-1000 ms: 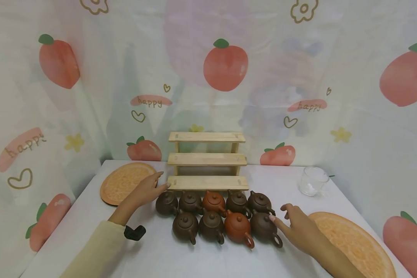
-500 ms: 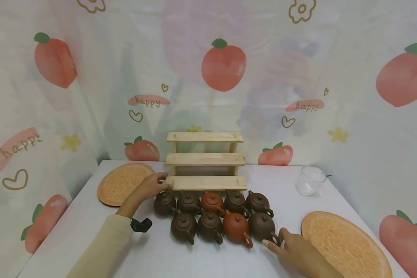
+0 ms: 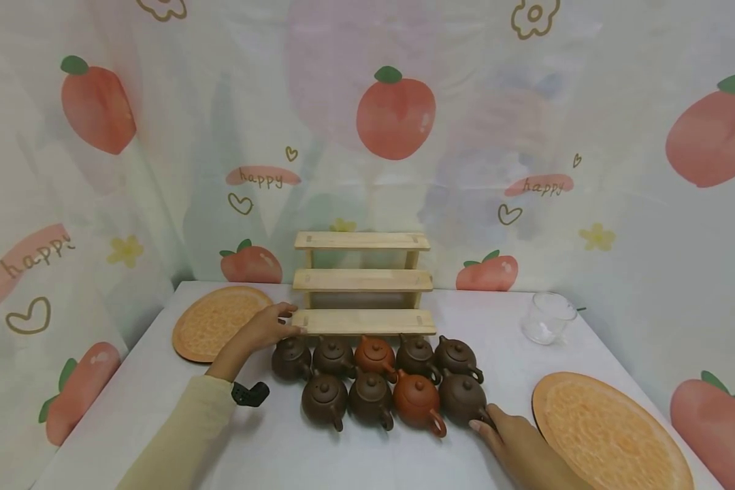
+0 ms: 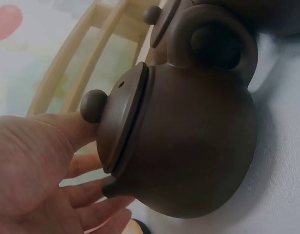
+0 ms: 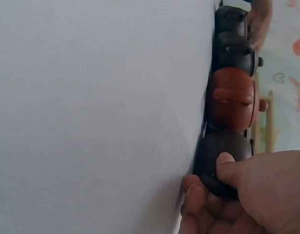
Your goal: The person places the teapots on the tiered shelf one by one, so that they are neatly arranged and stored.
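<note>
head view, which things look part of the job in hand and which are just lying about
Likely part of the job:
front-right dark teapot, its handle in the right hand
eight other teapots
three-tier wooden shelf, left hand at its left end

Apparently just lying about:
glass cup
left orange disc
right orange disc

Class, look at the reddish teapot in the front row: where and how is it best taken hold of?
Probably by its loop handle, pinched between thumb and fingers, coming from the near side. The reddish teapot stands upright with that handle jutting toward the person, while dark teapots flank its round body.
</note>
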A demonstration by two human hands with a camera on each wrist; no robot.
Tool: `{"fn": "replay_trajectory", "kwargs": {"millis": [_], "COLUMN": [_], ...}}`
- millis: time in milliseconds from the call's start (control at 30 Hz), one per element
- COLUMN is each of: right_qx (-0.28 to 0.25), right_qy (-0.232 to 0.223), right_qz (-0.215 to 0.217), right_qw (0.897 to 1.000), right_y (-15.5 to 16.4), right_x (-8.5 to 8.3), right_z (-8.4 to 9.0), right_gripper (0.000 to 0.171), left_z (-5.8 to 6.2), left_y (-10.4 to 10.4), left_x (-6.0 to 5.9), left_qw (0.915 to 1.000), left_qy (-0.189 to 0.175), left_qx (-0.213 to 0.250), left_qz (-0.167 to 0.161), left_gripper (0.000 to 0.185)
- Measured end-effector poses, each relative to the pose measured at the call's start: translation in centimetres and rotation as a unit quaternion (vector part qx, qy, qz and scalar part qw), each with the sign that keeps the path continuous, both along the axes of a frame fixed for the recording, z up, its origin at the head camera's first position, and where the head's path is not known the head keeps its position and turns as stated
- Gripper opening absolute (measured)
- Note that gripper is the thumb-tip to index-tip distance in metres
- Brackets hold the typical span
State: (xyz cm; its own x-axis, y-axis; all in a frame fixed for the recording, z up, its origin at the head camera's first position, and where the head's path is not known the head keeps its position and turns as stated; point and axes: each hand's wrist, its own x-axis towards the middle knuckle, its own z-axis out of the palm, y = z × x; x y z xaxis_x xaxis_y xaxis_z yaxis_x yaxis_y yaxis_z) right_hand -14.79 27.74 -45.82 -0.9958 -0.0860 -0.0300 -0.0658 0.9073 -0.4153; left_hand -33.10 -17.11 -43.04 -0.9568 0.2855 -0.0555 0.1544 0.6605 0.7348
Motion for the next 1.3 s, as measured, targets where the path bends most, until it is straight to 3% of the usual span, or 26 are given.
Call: {"fn": "replay_trajectory", "kwargs": {"millis": [633,967,1133,1300], "right_qx": [0.013,0.019,0.02,0.015], "right_qy": [0.044,0.026,0.1,0.214], "right_qz": [0.01,0.006,0.034,0.074], "right_qw": [0.999,0.999,0.994,0.974], "right_y": [0.4,0.6,1.0,1.5], "right_x": [0.3,0.4,0.8,0.5], "right_z": [-0.2,-0.1,0.2,0.4], "right_gripper": [0.017,0.02,0.021,0.03], "left_z": [-0.2,-0.4,-0.4,-0.2], "left_y": [0.0,-0.2,-0.1,0.0], "left_x": [-0.4,-0.3,-0.3,-0.2], "left_qw": [1.0,0.9999,0.9998,0.9996], "left_qy": [0.0,-0.011,-0.015,-0.024], "left_qx": [-0.009,0.007,0.008,0.007], "left_qz": [0.003,0.003,0.008,0.014], "left_gripper": [0.066,0.067,0.066,0.067]}}
